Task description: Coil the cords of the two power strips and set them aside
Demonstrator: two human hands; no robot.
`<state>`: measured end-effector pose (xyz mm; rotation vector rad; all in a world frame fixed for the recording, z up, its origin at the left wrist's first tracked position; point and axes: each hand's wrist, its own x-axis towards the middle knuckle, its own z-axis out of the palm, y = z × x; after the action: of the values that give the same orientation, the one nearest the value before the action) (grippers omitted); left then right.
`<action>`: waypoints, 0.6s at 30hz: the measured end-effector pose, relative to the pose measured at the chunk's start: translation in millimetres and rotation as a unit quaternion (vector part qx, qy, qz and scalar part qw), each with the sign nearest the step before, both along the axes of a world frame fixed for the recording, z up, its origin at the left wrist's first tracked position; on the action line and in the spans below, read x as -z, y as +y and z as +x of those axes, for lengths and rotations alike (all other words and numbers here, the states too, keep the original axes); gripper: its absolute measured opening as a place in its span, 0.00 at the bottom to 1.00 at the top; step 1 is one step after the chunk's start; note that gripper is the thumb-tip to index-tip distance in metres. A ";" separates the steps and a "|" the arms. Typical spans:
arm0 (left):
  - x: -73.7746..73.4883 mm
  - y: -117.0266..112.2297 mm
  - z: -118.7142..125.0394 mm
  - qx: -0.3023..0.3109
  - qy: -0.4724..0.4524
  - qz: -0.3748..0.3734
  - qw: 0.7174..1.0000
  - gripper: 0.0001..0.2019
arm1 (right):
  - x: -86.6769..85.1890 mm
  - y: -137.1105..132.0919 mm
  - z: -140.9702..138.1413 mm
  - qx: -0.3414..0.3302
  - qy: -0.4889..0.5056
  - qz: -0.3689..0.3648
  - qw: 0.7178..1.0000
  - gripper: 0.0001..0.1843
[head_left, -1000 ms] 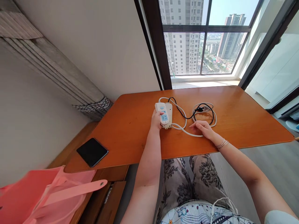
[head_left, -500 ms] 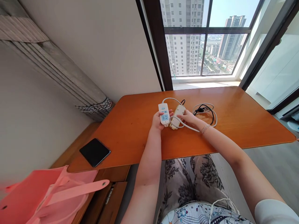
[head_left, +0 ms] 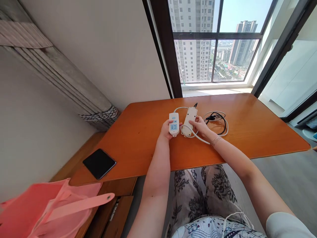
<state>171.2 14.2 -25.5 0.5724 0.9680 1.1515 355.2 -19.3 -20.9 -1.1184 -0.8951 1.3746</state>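
Two power strips are in my hands above the wooden table (head_left: 138, 138). My left hand (head_left: 166, 129) grips a white power strip (head_left: 174, 125) with its blue socket face turned towards me. Just to its right, my right hand (head_left: 199, 126) holds a cream power strip (head_left: 190, 119) by its right side, fingers closed on the edge. That one shows its plain back. A white cable (head_left: 201, 140) loops across its lower end and passes under my right wrist. Another thin white cord (head_left: 181, 107) arcs from the top of the left strip towards the cream one.
Coiled white and black cables (head_left: 219, 119) lie on the table right of my hands. A dark tablet (head_left: 99, 163) rests at the table's left front corner. A pink bag (head_left: 61, 208) stands below that corner. Beyond the far edge is a window (head_left: 215, 56).
The cream power strip has turned over more fully and stands more upright, so its back faces me. My left hand still holds the white one, now slightly straighter. The view has shifted a little.
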 end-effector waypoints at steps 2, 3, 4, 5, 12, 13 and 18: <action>3.6 2.1 0.2 -0.011 0.098 0.013 0.995 0.16 | -6.7 -2.4 11.2 0.022 0.029 0.074 0.997 0.22; 5.8 3.1 0.4 -0.018 0.153 0.026 0.988 0.14 | -11.5 -3.8 18.5 0.030 0.036 0.110 0.993 0.24; 7.9 4.1 0.7 -0.027 0.202 0.041 0.978 0.12 | -17.3 -5.3 26.5 0.034 0.034 0.141 0.989 0.26; 10.0 4.9 0.9 -0.039 0.240 0.056 0.968 0.11 | -24.1 -7.2 34.7 0.033 0.025 0.168 0.985 0.28; 14.8 6.6 -0.6 -0.096 0.421 0.115 0.895 0.13 | -75.1 -27.4 71.3 -0.017 -0.059 0.300 0.952 0.34; 14.6 6.1 -1.2 -0.098 0.457 0.121 0.876 0.13 | -79.9 -30.2 72.5 -0.015 -0.062 0.310 0.949 0.34; 16.6 3.4 -2.8 -0.102 0.470 0.129 0.868 0.14 | -94.1 -43.9 71.9 0.029 -0.059 0.275 0.959 0.30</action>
<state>168.4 17.6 -42.1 1.3441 1.7446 1.1965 427.1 -63.3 73.1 -0.7887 -1.2283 0.9294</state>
